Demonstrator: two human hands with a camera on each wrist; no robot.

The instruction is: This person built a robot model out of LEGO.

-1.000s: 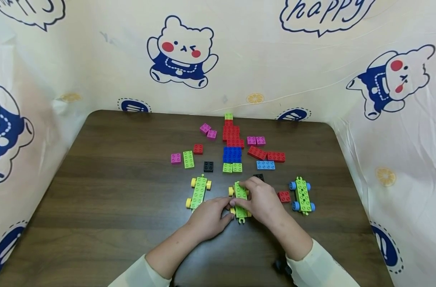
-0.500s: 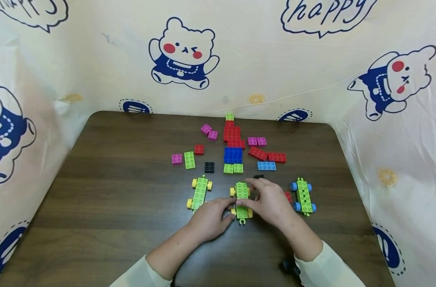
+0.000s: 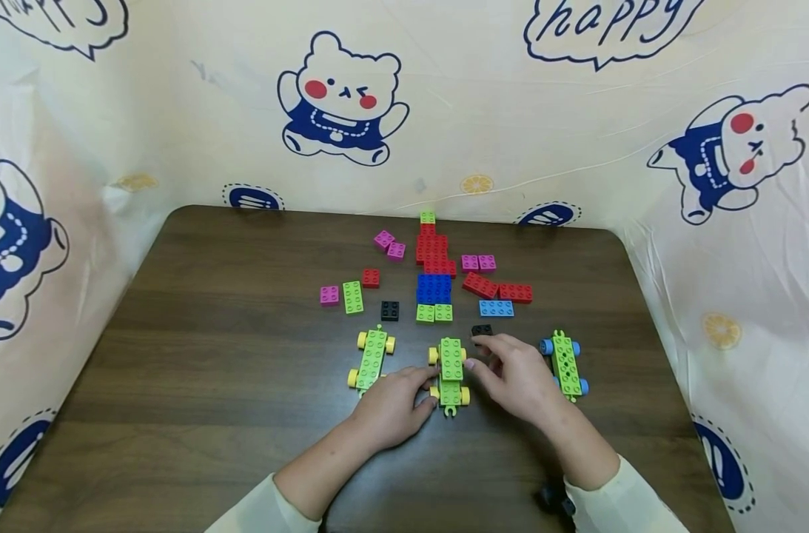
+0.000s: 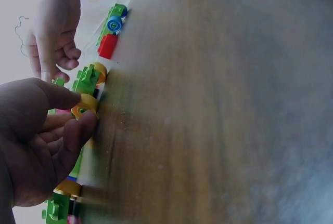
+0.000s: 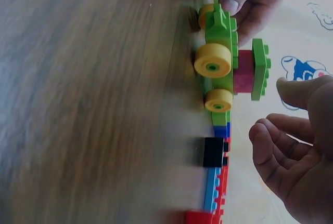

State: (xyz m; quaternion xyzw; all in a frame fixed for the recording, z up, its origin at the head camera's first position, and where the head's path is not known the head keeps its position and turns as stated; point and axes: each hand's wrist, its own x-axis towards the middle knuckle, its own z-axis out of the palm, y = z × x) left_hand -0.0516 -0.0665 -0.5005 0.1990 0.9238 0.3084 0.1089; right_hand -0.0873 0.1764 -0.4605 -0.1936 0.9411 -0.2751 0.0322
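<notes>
A toy car base [image 3: 450, 398], lime green with yellow wheels, stands mid-table before me. A lime brick [image 3: 451, 359] tops it, raised on a magenta brick [image 5: 243, 73] that shows in the right wrist view. My left hand [image 3: 394, 406] holds the car at its left side, thumb and finger at a yellow wheel [image 4: 85, 104]. Just off the car's right side is my right hand [image 3: 519, 377], fingers loosely bent and holding nothing. A black brick [image 3: 482, 329] lies by its fingertips. Another yellow-wheeled base [image 3: 372, 359] stands left, partly behind my left hand.
A blue-wheeled base [image 3: 565, 363] stands right of my right hand; a red brick [image 4: 107, 46] sits near it. Farther back lie joined red bricks [image 3: 431, 249], a blue block [image 3: 434, 289], and scattered magenta, red and green bricks. A patterned sheet [image 3: 484, 133] surrounds the table.
My right hand has let go of the lime brick on the middle car and drawn off to the right, now covering the red brick there. My left hand keeps its place.
</notes>
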